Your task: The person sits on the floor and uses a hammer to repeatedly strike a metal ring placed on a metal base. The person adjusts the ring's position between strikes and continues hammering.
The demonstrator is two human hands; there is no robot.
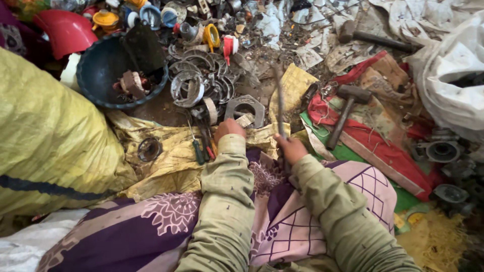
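Our right hand (291, 149) grips a thin metal rod (279, 98) upright, our left hand (229, 128) closes on a small metal piece (245, 120), hemmed by a gasket plate (245, 107), screwdrivers (197, 146), a hammer (346, 111) and the yellow sack (50, 146) crowding our left edge.

Left hand (229, 129): fingers hidden behind small metal piece (245, 120), kind unreadable. Right hand (291, 148): lower end of thin metal rod (280, 100) concealed in fist. Yellow sack (45, 146) and white bag (451, 85): cut by frame edges; bowl (103, 65) contents indistinct.
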